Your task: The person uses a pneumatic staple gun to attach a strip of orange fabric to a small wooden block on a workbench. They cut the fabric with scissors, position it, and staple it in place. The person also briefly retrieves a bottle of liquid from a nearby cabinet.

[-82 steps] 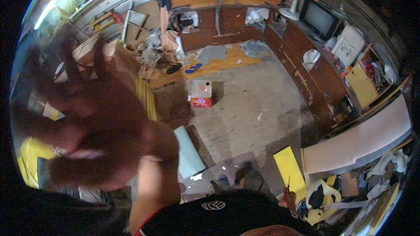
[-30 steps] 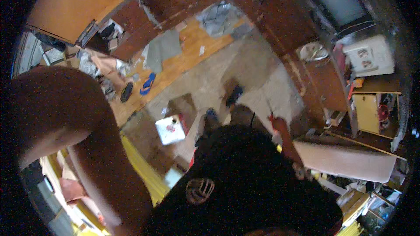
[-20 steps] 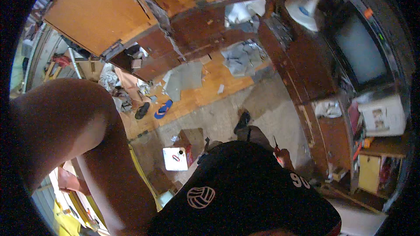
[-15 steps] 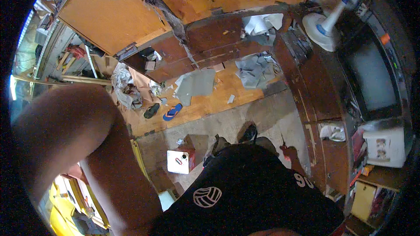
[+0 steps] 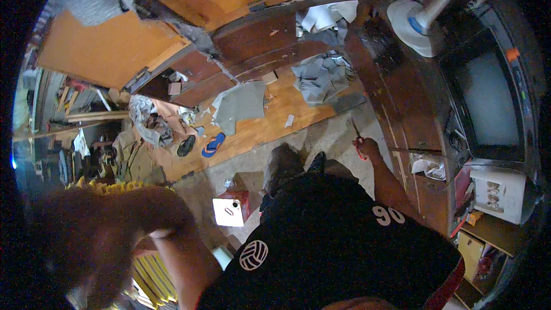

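My right hand [image 5: 370, 149], low at my right side, is closed around a pair of scissors [image 5: 357, 132]. Their red handles are in my fingers and the dark blades point away toward the floor. My left arm is bent and raised close to the camera, filling the lower left of the view. The left hand [image 5: 86, 270] is dark and smeared there, so its fingers cannot be made out. Nearest to that arm is a bundle of yellow-edged material [image 5: 152, 278], partly covered by it.
Grey sheet pieces [image 5: 241, 106] and crumpled grey material [image 5: 324, 77] lie on a wooden board [image 5: 275, 126]. Blue [image 5: 213, 144] and dark [image 5: 186, 146] flip-flops sit near its edge. A white-topped box [image 5: 228, 212] stands on the floor. A fan [image 5: 410, 26] and television [image 5: 485, 95] are at right.
My right hand has moved outward and forward, bringing the scissors into plain view. The left arm has dropped lower, uncovering the clutter behind it. The whole view has shifted slightly.
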